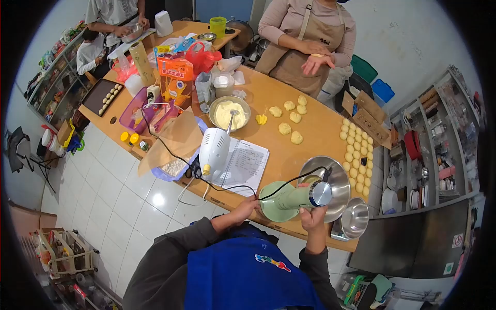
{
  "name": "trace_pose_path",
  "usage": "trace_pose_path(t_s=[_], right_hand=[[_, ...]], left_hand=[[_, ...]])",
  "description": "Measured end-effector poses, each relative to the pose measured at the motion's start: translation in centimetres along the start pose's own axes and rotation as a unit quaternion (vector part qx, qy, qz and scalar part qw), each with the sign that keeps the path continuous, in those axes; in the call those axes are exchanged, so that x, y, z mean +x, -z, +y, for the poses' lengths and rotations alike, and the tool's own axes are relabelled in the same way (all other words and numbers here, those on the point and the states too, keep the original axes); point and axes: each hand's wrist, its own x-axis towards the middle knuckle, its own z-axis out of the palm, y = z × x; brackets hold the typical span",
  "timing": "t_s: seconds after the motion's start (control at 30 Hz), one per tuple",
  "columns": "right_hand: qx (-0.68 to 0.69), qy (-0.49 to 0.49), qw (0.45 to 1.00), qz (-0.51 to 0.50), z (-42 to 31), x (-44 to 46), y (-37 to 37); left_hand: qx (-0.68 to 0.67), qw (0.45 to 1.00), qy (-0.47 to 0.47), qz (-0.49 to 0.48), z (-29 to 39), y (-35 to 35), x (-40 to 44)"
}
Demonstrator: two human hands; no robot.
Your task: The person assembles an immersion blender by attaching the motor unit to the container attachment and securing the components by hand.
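Note:
My right hand (313, 219) is wrapped round a pale green cylinder (290, 199) with a silver end cap, tilted over a pale green bowl (276, 214). At the left rim of that bowl, the fingers of my left hand (245, 209) are closed on its edge. A black cord passes just above both hands. Behind the cylinder stands a large steel bowl (338, 196), with a smaller steel bowl (355, 218) to its right. An open notebook (245, 164) and a white hand mixer (214, 150) lie to the left.
Dough pieces (295, 118) and rows of small dough balls (356, 155) occupy the table's right half. A steel bowl of yellow cream (229, 113), a purple basket (135, 116) and packages stand left. Across the table, a person in a brown apron (307, 57) holds dough; others work farther back.

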Motion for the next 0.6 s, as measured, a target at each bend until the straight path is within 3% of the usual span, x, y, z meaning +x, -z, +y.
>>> trace_pose_path(t_s=[0.07, 0.17, 0.27, 0.37, 0.47, 0.6], right_hand=[[0.005, 0.000, 1.000, -0.012, -0.2, 0.1, 0.1], [0.008, -0.006, 1.000, -0.014, -0.1, 0.0, 0.0], [-0.008, 0.003, 1.000, -0.008, -0.8, 0.4, 0.0], [-0.014, -0.001, 1.000, -0.006, -0.9, 0.3, 0.0], [-0.020, -0.008, 1.000, -0.011, -0.5, 0.1, 0.1], [-0.012, -0.023, 1.000, -0.003, -0.9, 0.1, -0.1]], left_hand=[[-0.050, 0.999, -0.017, -0.006, -0.3, 0.0, -0.3], [0.008, 0.996, -0.086, 0.003, -1.1, -0.2, 0.2], [0.003, 0.998, -0.061, -0.015, -2.3, 0.3, 0.8], [0.025, 0.988, -0.155, 0.001, -3.0, 0.6, 1.3], [0.268, 0.947, -0.153, 0.089, -4.6, 1.8, 2.4], [0.227, 0.952, -0.193, 0.071, -5.3, 2.1, 2.9]])
